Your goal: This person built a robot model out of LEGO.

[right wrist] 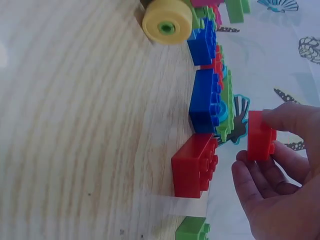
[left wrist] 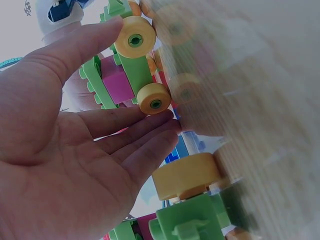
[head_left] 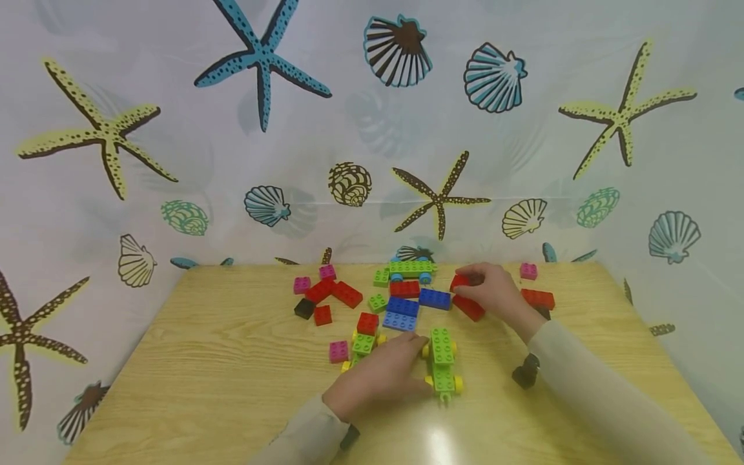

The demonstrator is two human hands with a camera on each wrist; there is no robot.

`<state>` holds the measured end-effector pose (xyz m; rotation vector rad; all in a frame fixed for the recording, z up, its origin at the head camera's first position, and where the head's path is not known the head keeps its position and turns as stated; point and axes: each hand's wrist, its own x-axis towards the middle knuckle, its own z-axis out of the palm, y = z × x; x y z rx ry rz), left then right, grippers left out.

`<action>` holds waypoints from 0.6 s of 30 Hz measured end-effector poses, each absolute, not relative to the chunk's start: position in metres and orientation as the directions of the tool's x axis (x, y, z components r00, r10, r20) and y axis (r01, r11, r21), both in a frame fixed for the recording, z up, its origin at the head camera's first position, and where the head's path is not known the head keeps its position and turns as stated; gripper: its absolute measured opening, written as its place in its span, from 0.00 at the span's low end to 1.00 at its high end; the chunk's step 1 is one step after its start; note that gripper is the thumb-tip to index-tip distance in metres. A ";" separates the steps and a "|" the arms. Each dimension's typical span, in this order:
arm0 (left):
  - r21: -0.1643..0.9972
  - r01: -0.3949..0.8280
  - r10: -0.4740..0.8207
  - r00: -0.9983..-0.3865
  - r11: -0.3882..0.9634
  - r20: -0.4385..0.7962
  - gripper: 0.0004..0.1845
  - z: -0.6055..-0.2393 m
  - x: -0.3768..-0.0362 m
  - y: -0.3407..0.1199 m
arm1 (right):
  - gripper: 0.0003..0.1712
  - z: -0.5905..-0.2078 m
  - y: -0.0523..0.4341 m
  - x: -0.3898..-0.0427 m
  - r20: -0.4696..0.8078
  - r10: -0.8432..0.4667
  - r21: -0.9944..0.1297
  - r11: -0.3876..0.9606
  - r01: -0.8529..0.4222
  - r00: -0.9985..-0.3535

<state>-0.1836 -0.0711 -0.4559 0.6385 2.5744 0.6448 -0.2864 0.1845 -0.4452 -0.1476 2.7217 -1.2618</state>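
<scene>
- The right hand pinches a small red brick between thumb and fingertips, lifted just above the wooden table.
- The left hand lies open with relaxed fingers; its fingertips touch a green wheeled car on the table.
- The brick looks light, stiff and smooth; I judge it is best gripped on its flat sides.
- Just below the right hand lies one more red brick; beside it are two blue bricks.

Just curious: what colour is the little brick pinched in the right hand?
Red. The brick shows best in the right wrist view, pinched by the right hand.
</scene>
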 end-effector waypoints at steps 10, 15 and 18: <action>0.530 0.306 0.508 -0.810 0.791 -0.291 0.49 -0.454 -0.183 -0.072 | 0.26 -0.441 0.180 -0.255 -0.085 -0.253 -0.784 0.613 -0.092 -0.964; 0.524 0.318 0.513 -0.811 0.790 -0.281 0.49 -0.455 -0.183 -0.072 | 0.22 -0.443 0.176 -0.239 -0.070 -0.362 -0.814 0.559 -0.157 -0.930; 0.527 0.312 0.510 -0.812 0.790 -0.285 0.49 -0.456 -0.184 -0.072 | 0.21 -0.443 0.174 -0.232 -0.060 -0.415 -0.831 0.525 -0.185 -0.908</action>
